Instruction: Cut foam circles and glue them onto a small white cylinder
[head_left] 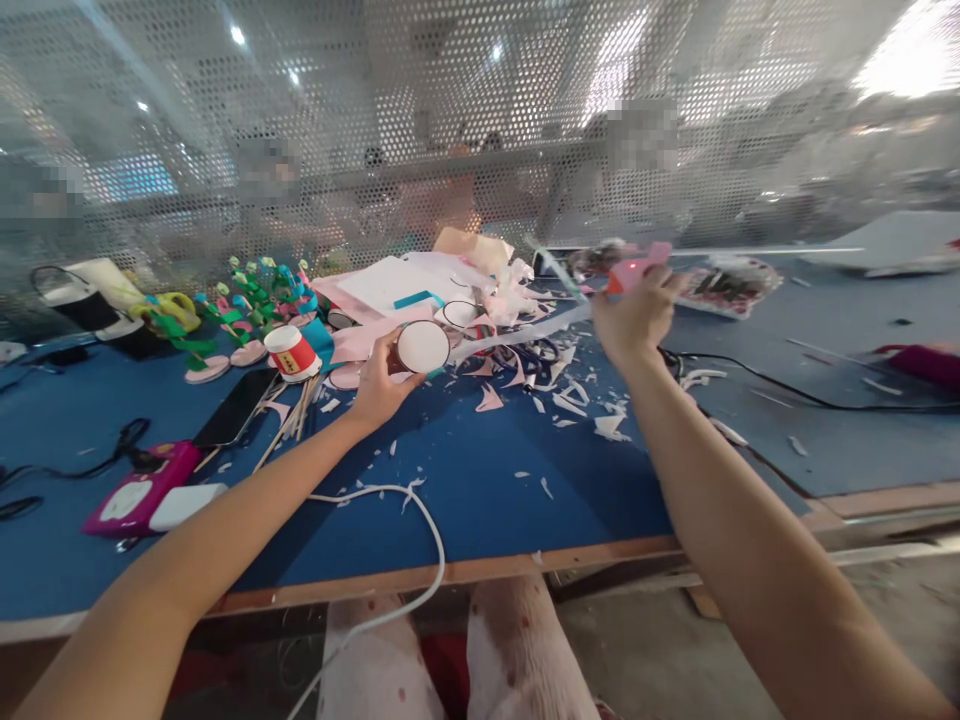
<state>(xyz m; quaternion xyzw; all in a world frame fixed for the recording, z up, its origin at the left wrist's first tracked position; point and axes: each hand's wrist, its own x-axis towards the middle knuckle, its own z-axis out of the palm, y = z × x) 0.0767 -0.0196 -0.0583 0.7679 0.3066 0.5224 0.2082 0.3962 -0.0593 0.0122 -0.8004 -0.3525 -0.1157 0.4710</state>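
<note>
My left hand [379,390] grips a small round cup-like piece [423,347] with a flat white end facing me and a brown side. My right hand [636,315], slightly blurred, reaches across the table with its fingers closed around a pink glue gun [630,272] with a small red light. A pale strip [525,334] stretches between the round piece and my right hand; whether it is held there I cannot tell. Behind my left hand lie white and pink paper sheets [397,285]. A red and white paper cup [292,353] stands left of that hand.
Paper scraps [574,398] litter the blue table [480,500]. Small green craft plants [255,300] stand at left, near a phone [236,408] and a purple power strip [142,490]. A white cable [431,530] hangs over the front edge. A perforated metal screen [465,110] rises behind.
</note>
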